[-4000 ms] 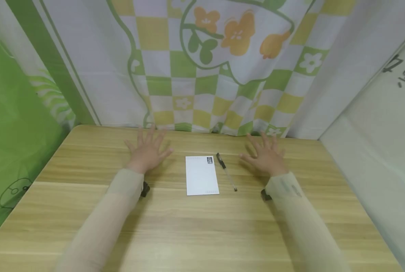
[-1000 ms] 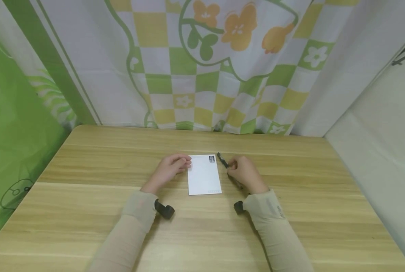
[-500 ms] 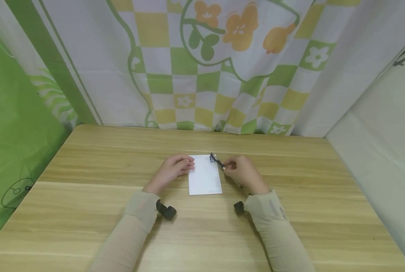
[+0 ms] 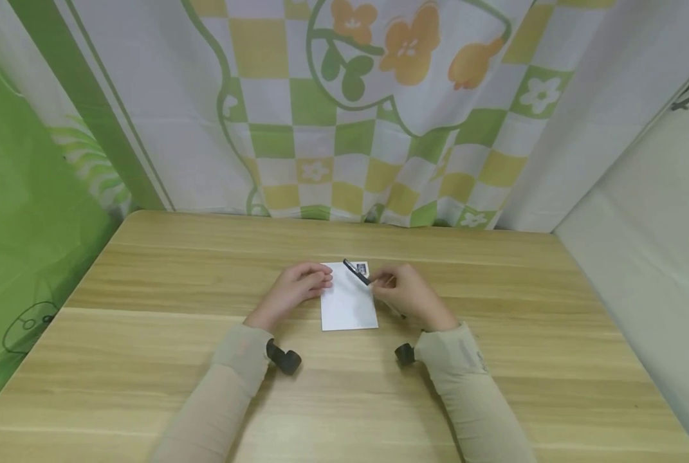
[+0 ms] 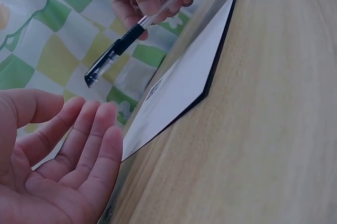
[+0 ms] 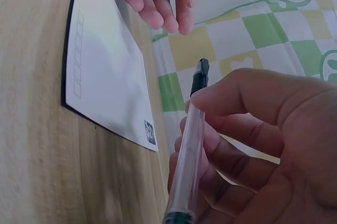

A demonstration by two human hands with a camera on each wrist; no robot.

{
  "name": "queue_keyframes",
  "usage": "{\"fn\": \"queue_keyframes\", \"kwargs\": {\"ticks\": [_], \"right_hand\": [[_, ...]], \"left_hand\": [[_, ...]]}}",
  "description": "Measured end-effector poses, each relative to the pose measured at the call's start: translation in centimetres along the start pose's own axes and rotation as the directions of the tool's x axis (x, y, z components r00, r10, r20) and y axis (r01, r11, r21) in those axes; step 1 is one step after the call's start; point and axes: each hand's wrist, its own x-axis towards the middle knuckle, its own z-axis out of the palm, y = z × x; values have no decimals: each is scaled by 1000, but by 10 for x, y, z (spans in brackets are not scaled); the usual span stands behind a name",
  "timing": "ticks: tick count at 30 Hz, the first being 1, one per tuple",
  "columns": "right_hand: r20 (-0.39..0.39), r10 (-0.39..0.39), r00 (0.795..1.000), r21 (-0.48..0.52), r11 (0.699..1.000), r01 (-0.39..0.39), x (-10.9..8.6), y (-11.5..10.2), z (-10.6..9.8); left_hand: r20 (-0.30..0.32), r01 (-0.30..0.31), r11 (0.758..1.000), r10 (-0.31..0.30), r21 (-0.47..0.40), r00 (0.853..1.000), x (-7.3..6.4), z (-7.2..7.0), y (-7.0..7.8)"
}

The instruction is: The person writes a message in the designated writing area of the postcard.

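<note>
Pen (image 4: 356,272) lifted from beside white card (image 4: 349,307), now above it, cap (image 5: 102,65) toward ten o'clock. Right hand (image 4: 412,297) pinches barrel (image 6: 188,155); left hand (image 4: 294,286) empty, fingers loosely together. Cap seems within its reach.

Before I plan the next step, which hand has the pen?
The right hand: it grips the clear-barrelled pen, while the left hand, by the white card, holds nothing.
</note>
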Motion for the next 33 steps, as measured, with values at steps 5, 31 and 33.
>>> {"fn": "queue_keyframes", "kwargs": {"ticks": [5, 31, 33], "right_hand": [[31, -22, 999, 38, 999, 20, 0, -3, 3], [117, -105, 988, -13, 994, 107, -1, -14, 10], [118, -116, 986, -17, 993, 119, -1, -13, 11]], "left_hand": [[8, 5, 1000, -4, -15, 1000, 0, 0, 0], [-15, -9, 997, 8, -81, 1000, -2, 4, 3], [-22, -10, 997, 9, -79, 1000, -1, 4, 2]]}}
